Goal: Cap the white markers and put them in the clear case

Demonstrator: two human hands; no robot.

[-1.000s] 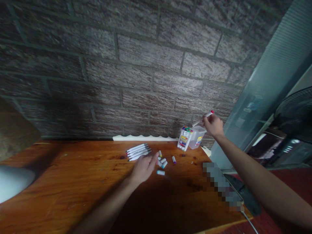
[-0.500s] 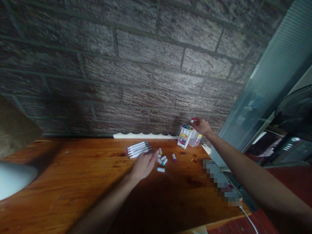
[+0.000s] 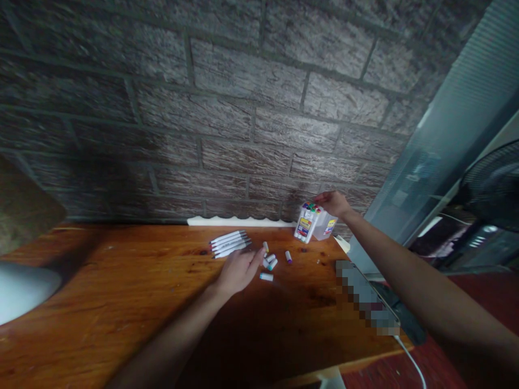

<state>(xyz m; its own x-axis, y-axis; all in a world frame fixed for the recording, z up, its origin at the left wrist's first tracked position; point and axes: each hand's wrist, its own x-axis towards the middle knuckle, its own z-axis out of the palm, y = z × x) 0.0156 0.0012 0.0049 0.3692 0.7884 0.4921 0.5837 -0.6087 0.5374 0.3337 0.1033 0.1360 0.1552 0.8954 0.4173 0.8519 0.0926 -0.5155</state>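
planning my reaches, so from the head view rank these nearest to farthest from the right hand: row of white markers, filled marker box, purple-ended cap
1. Filled marker box: right by the right hand
2. Purple-ended cap: on the table, left of the hand
3. Row of white markers: farther left

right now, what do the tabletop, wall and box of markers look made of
Tabletop: probably varnished wood; grain, knots, soft sheen. Wall: seemingly matte stone or block, rough and jointed. Box of markers: likely smooth, clear plastic; white markers show through.
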